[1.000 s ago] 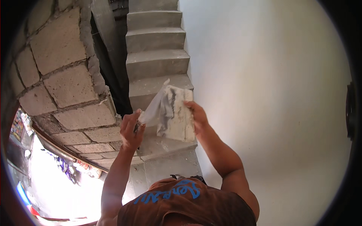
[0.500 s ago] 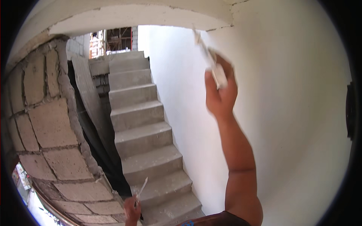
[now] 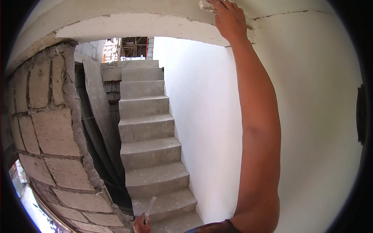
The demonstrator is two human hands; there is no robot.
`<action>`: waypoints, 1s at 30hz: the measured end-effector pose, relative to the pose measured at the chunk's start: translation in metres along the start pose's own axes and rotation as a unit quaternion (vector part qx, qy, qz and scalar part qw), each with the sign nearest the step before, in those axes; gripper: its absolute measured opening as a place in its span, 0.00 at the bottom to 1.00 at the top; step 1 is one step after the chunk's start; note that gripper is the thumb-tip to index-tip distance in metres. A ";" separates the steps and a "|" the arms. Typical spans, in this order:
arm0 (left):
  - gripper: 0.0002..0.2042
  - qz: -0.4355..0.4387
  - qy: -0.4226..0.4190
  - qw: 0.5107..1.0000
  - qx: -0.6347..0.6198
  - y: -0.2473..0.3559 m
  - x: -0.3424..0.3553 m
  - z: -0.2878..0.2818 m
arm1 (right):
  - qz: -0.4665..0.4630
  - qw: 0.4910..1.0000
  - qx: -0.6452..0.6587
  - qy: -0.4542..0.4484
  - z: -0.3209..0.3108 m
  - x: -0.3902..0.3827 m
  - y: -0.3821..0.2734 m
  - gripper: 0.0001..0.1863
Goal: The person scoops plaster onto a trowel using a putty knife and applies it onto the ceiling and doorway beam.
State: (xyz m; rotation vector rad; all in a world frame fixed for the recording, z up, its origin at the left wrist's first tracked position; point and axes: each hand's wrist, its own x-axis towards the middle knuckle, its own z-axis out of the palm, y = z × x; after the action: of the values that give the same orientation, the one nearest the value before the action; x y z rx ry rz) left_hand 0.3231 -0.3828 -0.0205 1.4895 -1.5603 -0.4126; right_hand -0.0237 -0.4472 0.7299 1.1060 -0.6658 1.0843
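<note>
My right hand (image 3: 230, 19) is raised high against the beam over the stairs, fingers wrapped around a whitish-smeared putty knife (image 3: 203, 6). The knife lies at the beam's face, mostly hidden by the hand and the picture's upper edge. Low in the view, my left hand (image 3: 142, 224) is closed on a second putty knife (image 3: 151, 206), whose pale narrow blade points upward. Near the right hand, the plastered beam (image 3: 155, 27) meets the wall along a cracked, rough edge.
Concrete stairs (image 3: 149, 149) rise ahead. On their left stands a rough block wall (image 3: 54, 132) with a board (image 3: 97, 89) and dark sheeting (image 3: 91, 128) behind it. A smooth white wall (image 3: 202, 108) runs along the right.
My right hand has moved up with its putty knife, from in front of the white wall to the beam. My left hand sits slightly lower, and the view has tilted upward.
</note>
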 end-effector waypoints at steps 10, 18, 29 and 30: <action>0.26 0.040 0.022 0.997 0.064 0.006 -0.012 0.017 | 0.038 0.997 -0.027 -0.068 0.026 0.012 0.004 0.26; 0.23 0.013 -0.009 0.999 0.029 -0.010 -0.014 0.025 | 0.007 0.993 -0.014 -0.120 0.015 0.028 0.013 0.27; 0.19 0.079 0.086 0.991 -0.067 0.013 0.008 0.010 | 0.006 0.980 0.055 -0.192 -0.046 -0.064 -0.011 0.28; 0.17 0.064 0.086 0.989 -0.103 0.016 0.019 0.004 | -0.013 0.983 0.097 -0.154 -0.054 -0.085 -0.025 0.28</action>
State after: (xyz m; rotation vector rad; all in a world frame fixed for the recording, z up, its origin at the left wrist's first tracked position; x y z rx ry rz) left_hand 0.3127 -0.3977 -0.0031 1.2268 -1.4221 -0.3490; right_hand -0.0353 -0.4277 0.6285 1.4657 -0.7968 0.9788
